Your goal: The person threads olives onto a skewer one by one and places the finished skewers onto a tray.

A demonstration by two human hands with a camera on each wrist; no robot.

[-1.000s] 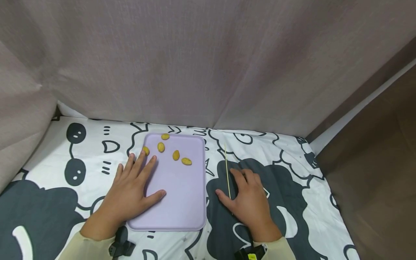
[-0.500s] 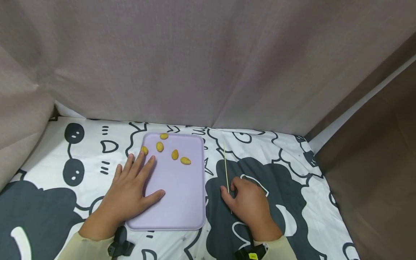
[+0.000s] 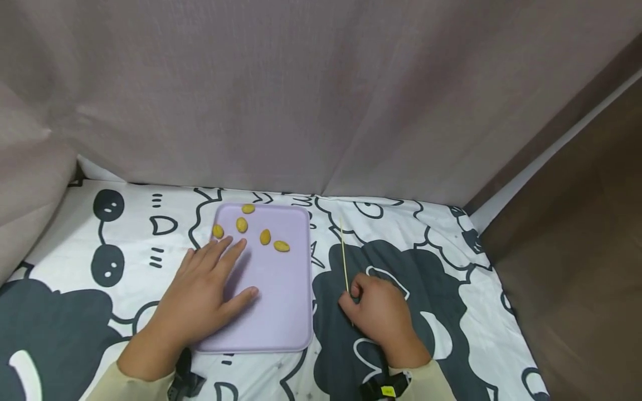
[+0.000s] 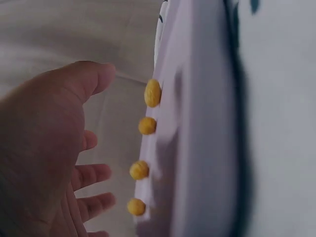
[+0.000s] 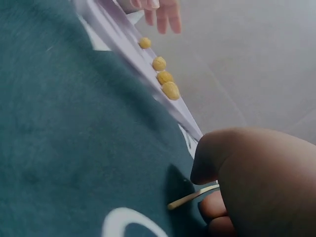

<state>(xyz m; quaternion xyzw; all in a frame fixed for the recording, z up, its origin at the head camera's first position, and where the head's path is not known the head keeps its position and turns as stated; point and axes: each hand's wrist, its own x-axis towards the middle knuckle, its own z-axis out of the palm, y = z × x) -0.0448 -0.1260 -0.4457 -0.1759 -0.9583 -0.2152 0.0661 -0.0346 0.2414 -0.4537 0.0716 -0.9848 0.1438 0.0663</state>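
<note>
My right hand (image 3: pixel 381 312) pinches a thin bamboo skewer (image 3: pixel 344 257) near its lower end, between thumb and curled fingers. In the right wrist view the skewer's blunt end (image 5: pixel 180 201) sticks out beneath the thumb, just over the dark cloth. My left hand (image 3: pixel 198 301) hovers over the left side of a lilac tray (image 3: pixel 276 312), fingers spread and holding nothing. Several small yellow oval pieces, perhaps olives or nuts, lie toward the tray's far end; one yellow piece (image 3: pixel 281 246) is the nearest to the middle. The left wrist view shows the left palm (image 4: pixel 44 138) apart from the tray.
A white cloth (image 3: pixel 170 245) with dark cartoon figures lies under the tray. Behind it hangs a grey-brown curtain (image 3: pixel 311 100), and a brown panel (image 3: pixel 567 250) stands on the right. Each wrist wears a small black device (image 3: pixel 386 387).
The right hand's fingers have curled in and taken hold of the skewer. The left hand has lifted slightly off the tray. The whole scene has shifted a little left in view.
</note>
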